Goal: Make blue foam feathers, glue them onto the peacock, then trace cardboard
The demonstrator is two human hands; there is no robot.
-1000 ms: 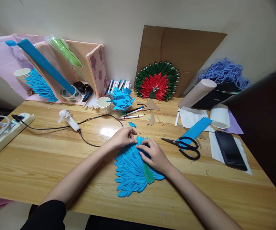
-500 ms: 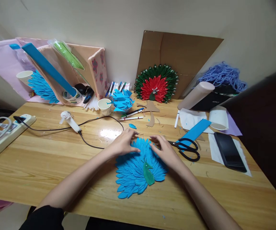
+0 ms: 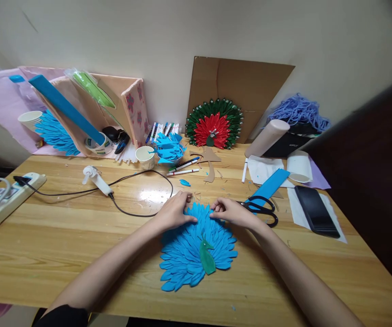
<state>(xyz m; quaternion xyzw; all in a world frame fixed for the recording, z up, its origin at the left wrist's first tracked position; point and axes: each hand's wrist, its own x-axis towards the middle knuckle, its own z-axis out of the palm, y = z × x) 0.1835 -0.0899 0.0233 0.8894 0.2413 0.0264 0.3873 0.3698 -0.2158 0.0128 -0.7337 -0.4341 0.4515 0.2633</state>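
A blue paper peacock point(image 3: 185, 256) lies on the table in front of me, with layered feathers and a green body point(image 3: 207, 259) at its lower middle. My left hand point(image 3: 173, 212) is curved round its upper left edge, thumb on the feathers and fingers beyond the rim. At the upper right edge, my right hand point(image 3: 232, 211) pinches the feather tips between thumb and curled fingers. Black-handled scissors point(image 3: 266, 210) lie just right of my right hand, partly over a blue paper strip point(image 3: 271, 184). A small loose blue feather point(image 3: 184, 182) rests beyond my left hand.
A white glue gun point(image 3: 97, 180) with a black cord lies left, near a power strip point(image 3: 22, 193). Behind are a paper cup point(image 3: 144, 156), a bowl of blue pieces point(image 3: 169, 150), markers point(image 3: 184, 172) and a red-green peacock point(image 3: 213, 125) against cardboard. A phone point(image 3: 316, 211) lies right.
My right hand has closed its fingers into a pinch at the feather edge. My left hand stays at the upper left edge. The view has shifted slightly.
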